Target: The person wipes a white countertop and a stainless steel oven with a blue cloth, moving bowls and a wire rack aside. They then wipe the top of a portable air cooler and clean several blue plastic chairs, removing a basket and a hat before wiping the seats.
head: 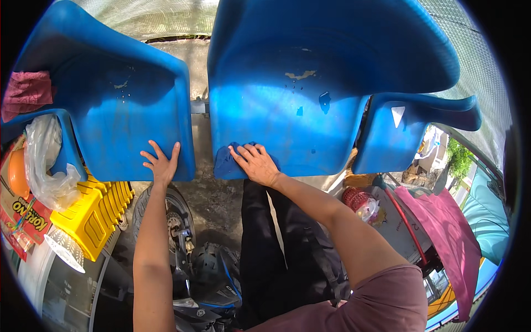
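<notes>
My right hand (259,166) lies over a dark blue cloth (226,165) and presses it onto the front left corner of a blue plastic chair seat (265,124). Water drops (325,101) and a pale worn patch (300,75) mark this seat further back. On the neighbouring blue chair seat (112,141), to the left, my left hand (162,164) is near the front right corner, fingers spread and holding nothing. Small drops (123,98) and another worn patch (120,85) show on that seat as well.
A pink cloth (29,94) hangs at far left, above a clear plastic bag (43,157) and yellow basket (89,211). Below me is a motorcycle (207,274). Another blue seat (386,137), a red-handled broom (404,224) and pink fabric (446,236) are at right.
</notes>
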Demonstrator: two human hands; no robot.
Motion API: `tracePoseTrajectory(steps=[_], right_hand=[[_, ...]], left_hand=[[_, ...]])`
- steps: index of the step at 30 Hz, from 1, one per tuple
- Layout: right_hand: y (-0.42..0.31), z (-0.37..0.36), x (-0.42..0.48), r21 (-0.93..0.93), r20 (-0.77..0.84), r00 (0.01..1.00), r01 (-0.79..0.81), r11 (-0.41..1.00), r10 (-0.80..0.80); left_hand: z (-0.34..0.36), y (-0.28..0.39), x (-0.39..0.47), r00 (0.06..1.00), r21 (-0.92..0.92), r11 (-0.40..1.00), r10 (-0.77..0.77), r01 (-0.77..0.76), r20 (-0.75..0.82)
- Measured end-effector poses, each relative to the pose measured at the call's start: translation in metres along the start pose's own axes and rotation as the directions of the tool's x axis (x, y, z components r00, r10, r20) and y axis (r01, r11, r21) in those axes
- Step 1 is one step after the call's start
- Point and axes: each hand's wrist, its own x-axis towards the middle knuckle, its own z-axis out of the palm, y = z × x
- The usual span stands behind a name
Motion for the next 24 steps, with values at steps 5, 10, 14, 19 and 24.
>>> tracePoseTrajectory(steps=[5, 10, 14, 19, 24], right_hand=[[0.090, -0.022, 0.105, -0.164, -0.522, 0.826, -0.341, 0.926, 0.212], [0.184, -0.075, 0.098, -0.426, -0.299, 0.954, -0.151, 0.892, 0.018], [0.236, -0.110, 0.034, -0.551, -0.167, 0.983, -0.155, 0.820, 0.074], [0.206, -0.075, -0.055, -0.324, -0.244, 0.889, -0.451, 0.831, 0.388], [0.122, -0.048, -0.176, -0.261, 0.097, 0.907, -0.373, 0.890, 0.409]], left_hand=[[0.006, -0.009, 0.005, 0.999, 0.028, 1.000, 0.014, -0.012, -0.051], [0.005, -0.012, 0.005, 0.999, 0.046, 0.999, 0.022, -0.021, -0.032], [0.004, -0.002, 0.001, 0.999, 0.019, 1.000, 0.019, -0.018, -0.034], [0.008, -0.005, 0.007, 0.997, 0.052, 0.998, 0.043, -0.039, -0.065], [0.013, -0.007, 0.013, 0.998, 0.070, 0.997, 0.028, -0.024, -0.056]])
